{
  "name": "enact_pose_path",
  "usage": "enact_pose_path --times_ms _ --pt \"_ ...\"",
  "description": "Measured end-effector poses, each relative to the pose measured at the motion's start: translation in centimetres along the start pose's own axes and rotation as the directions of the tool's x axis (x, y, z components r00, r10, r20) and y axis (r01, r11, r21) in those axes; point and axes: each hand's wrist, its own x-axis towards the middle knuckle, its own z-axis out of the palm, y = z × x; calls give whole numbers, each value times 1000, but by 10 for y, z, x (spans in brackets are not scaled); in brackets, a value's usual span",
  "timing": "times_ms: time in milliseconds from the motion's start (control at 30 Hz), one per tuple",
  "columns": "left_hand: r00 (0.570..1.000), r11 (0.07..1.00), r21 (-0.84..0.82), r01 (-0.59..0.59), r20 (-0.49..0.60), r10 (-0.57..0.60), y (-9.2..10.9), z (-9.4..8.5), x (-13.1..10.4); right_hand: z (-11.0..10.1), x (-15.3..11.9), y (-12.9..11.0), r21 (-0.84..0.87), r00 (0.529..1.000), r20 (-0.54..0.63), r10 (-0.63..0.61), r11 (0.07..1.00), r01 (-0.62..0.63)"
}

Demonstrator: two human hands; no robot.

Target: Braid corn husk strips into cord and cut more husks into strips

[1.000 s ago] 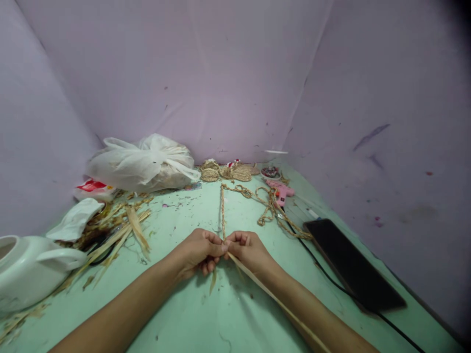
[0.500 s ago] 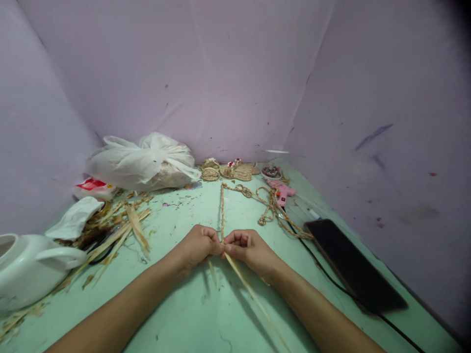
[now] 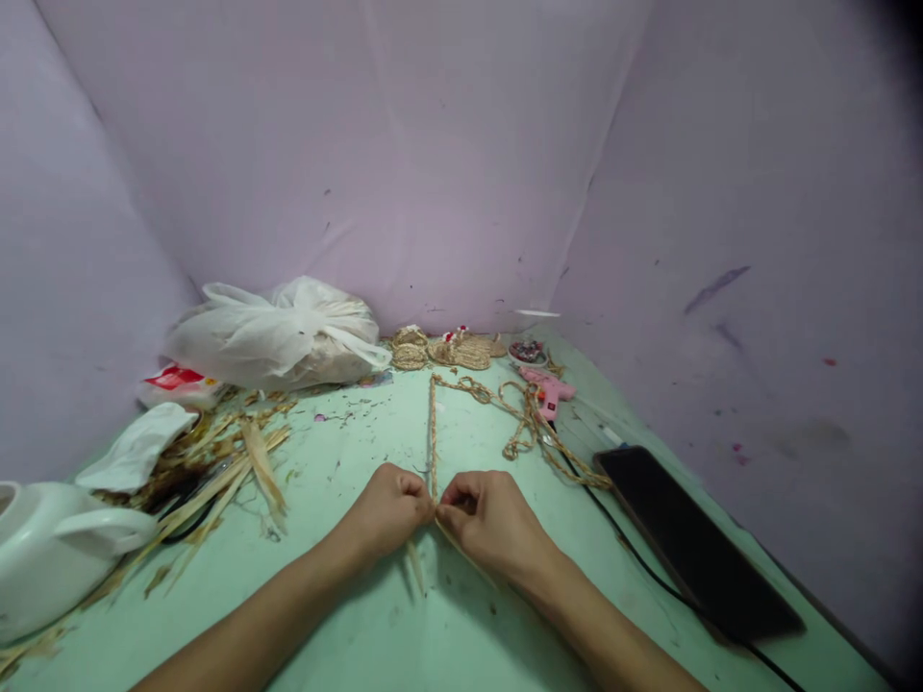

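A thin braided cord [image 3: 434,432] of straw-like fibre runs straight from the far part of the green table [image 3: 361,442] toward me. At its near end my left hand [image 3: 393,505] pinches the braid, thumb against bent fingers. My right hand [image 3: 480,509] meets it there, thumb and forefinger closed on the strands. A loose pale strand [image 3: 416,567] hangs below the left hand. Another strand passes beneath my right hand and is mostly hidden. Beyond the hands, the rest of the braid lies loosely looped [image 3: 530,413] to the right.
Left are a white teapot-like vessel [image 3: 50,567], dry fibre strips [image 3: 231,476] and a tied plastic bag [image 3: 281,332]. Woven pieces [image 3: 461,351] lie by the back wall. Right are a pink glue gun [image 3: 552,389], a small bowl [image 3: 528,353] and a dark phone-like slab [image 3: 699,538] beside a black cable.
My right hand has turned over the cord, its knuckles higher, and the long strand that trailed toward me is now largely hidden beneath it. The view has tilted slightly upward.
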Motion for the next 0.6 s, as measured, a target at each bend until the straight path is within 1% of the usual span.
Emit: enact_pose_path --times_ms 33,100,133,200,267,333,433,500,567,600 --pt "1000 1000 17 -1 -14 1 -1 2 0 -1 -2 -2 -81 1000 -22 -6 997 4" --pt "999 1000 19 12 -42 -11 -2 5 -1 -2 -6 -7 -189 999 -47 -1 982 -8" --pt "998 1000 3 30 -55 -30 -1 6 -1 -1 -9 -9 -222 999 -53 0 975 -11" --pt "992 992 -76 103 -65 -108 1 8 -3 1 -14 -14 -278 998 -56 -18 961 2" --pt "978 961 -195 195 -35 -205 5 9 -6 5 -21 -17 -369 995 -62 -84 928 56" --pt "965 923 -289 253 11 -260 10 7 -9 10 -27 -20 -493 981 -60 -182 860 129" --pt "966 909 -328 255 52 -253 15 4 -13 19 -35 -20 -644 956 -54 -288 742 187" --pt "975 919 -325 223 58 -216 14 4 -13 24 -38 -20 -683 942 -50 -333 699 211" --pt "984 933 -313 180 42 -176 12 4 -11 24 -40 -20 -661 931 -32 -364 706 253" --pt "987 937 -310 162 38 -159 11 3 -10 21 -39 -21 -615 930 -8 -368 735 286"
